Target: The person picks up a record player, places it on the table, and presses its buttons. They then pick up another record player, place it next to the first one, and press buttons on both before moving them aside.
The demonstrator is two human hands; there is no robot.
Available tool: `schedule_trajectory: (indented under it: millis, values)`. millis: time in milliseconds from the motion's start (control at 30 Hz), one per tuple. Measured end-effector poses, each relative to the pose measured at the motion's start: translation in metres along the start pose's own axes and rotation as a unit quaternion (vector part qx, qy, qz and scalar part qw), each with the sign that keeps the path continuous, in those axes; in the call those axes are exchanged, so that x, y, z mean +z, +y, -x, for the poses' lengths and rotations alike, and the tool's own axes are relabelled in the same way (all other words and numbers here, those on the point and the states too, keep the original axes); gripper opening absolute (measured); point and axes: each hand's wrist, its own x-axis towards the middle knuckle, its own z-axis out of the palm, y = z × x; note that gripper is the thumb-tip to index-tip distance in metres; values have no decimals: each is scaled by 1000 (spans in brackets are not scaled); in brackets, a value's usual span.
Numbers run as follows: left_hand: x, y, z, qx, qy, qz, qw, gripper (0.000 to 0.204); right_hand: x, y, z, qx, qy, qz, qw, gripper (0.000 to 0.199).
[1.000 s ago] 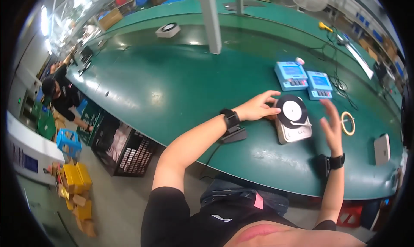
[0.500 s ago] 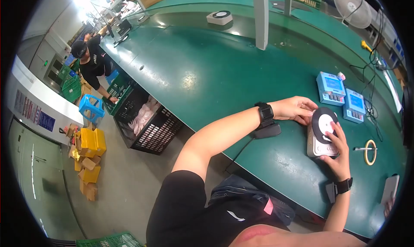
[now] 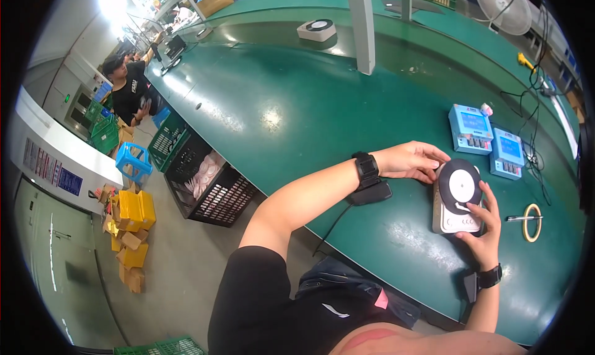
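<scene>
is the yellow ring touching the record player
No, the yellow ring lies on the green table, with the right hand between it and the record player.

On the table [image 3: 297, 113], the record player [image 3: 459, 192] sits between the person's 2 hands: the left hand [image 3: 410, 161] at its far left corner, the right hand [image 3: 487, 226] along its right side. Behind it stand 2 instruments [image 3: 471, 130], side by side; to its right lies a ring [image 3: 526, 230], crossed by a pen [image 3: 514, 218]. Far behind, left of a post [image 3: 361, 32], rests another player [image 3: 316, 31]. Left of the table, a crate [image 3: 230, 201] stands on the floor, with a stool [image 3: 132, 159] and cartons [image 3: 131, 212] farther left.
</scene>
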Motion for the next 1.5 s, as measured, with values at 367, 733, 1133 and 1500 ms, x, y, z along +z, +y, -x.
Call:
schedule_trajectory:
  millis: [367, 733, 1133, 1500]
  values:
    - [0, 3, -2, -7, 19, -13, 1000, 37, 7, 2, -5, 72, 19, -134, 988, 85]
    - [5, 2, -1, 0, 26, -24, 999, 37, 6, 6, -1, 52, 16, -102, 993, 78]
    - [5, 4, -1, -2, 30, -31, 999, 38, 5, 6, -2, 47, 21, -95, 994, 71]
    - [7, 6, -2, -5, 32, -36, 999, 36, 4, 10, -1, 44, 22, -142, 989, 60]
